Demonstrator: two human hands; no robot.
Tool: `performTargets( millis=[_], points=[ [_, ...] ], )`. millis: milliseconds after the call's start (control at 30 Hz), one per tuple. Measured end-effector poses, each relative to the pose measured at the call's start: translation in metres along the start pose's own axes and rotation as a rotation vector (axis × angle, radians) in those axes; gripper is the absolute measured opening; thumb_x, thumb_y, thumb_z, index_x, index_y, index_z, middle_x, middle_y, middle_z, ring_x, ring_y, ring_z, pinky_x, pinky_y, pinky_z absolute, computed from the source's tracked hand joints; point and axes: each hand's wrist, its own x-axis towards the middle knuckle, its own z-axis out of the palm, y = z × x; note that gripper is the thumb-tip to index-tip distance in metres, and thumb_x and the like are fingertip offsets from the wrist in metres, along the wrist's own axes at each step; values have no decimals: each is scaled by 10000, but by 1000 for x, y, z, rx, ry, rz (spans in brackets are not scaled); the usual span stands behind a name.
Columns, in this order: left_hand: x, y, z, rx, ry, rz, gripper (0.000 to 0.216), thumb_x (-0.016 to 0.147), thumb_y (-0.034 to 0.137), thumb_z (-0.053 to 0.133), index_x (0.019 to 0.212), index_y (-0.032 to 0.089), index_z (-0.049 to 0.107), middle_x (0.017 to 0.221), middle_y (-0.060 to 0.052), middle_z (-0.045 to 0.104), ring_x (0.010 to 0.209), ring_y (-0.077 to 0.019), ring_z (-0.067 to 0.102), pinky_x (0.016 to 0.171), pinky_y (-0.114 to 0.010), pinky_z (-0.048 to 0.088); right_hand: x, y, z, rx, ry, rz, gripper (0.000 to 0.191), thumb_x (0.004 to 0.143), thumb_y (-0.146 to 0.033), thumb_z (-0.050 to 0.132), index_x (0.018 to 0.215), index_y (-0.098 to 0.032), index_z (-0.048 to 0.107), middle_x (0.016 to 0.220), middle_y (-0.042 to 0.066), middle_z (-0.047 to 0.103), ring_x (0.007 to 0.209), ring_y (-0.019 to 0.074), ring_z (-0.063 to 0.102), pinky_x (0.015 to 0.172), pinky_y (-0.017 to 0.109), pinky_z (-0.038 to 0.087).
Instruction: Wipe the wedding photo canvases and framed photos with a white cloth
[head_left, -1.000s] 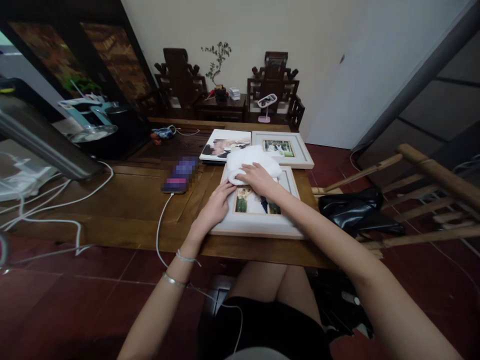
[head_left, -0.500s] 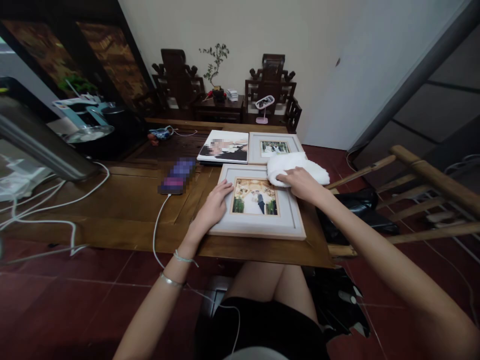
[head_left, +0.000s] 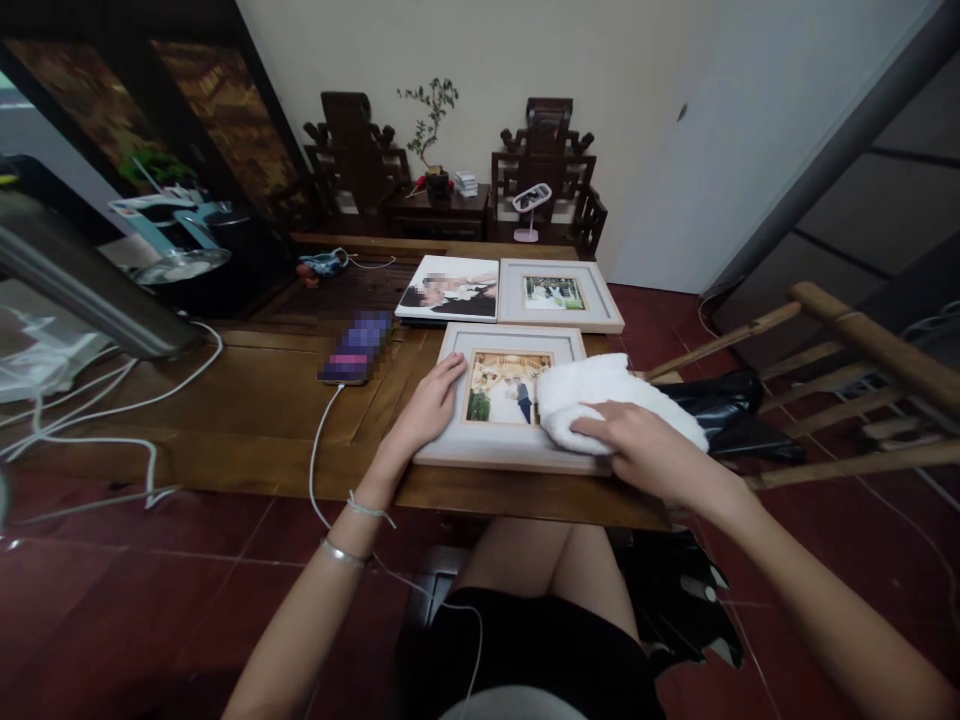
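A light wooden picture frame [head_left: 480,445] with a wedding photo lies flat near the front edge of the wooden table. My left hand [head_left: 429,408] rests on its left border, fingers stretched out and lying flat. Bunched in my right hand [head_left: 649,445] is a white towel [head_left: 592,390], pressed onto the frame's right side. It covers the right border and the photo's right edge, and part of it hangs past the frame. Behind lie a second picture frame [head_left: 592,310] and, left of that, a white photo panel [head_left: 450,307] on something dark.
A phone [head_left: 352,350] on a white charging cable [head_left: 313,455] lies left of the frame. More white cables and a large grey-brown object [head_left: 97,280] occupy the table's left. A wooden chair [head_left: 877,340] stands at the right. A pink mirror [head_left: 531,205] stands farther back.
My right hand has moved the towel from the frame's far right corner toward me, down its right side. The second frame behind is uncovered now. My left hand has stayed in place.
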Motion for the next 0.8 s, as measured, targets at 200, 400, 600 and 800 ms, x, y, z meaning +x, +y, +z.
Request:
performTargets(
  millis=[200,400,600,800],
  points=[
    [2,-3,3,24,-36,32,400,914,183,360,1227,69,581,1337,-168,538,1332,-251,403,1126,-447,308,50,36,13,-128,126,125,508,674,-52,445,1140,-195,587,991,107,633,859,249,560,710,304,340],
    [1,-4,3,53,-12,15,397,906,183,366,1230,101,581,1338,-139,545,1318,-244,423,1111,-470,332,73,53,25,-184,199,109,476,683,-50,421,1114,-153,597,1010,136,632,908,264,552,803,339,359],
    [1,-5,4,61,6,-4,409,893,207,400,1261,114,554,1349,-139,532,1308,-253,429,1109,-494,325,26,13,19,-108,111,9,448,681,-19,413,1065,-142,609,1061,144,608,993,249,553,955,378,347],
    [1,-6,6,37,12,-30,414,900,218,377,1257,120,563,1350,-129,532,1312,-246,424,1119,-485,310,-18,-25,6,35,-1,28,446,688,-15,403,1050,-180,605,1020,111,612,1015,246,555,882,350,411]
  ],
)
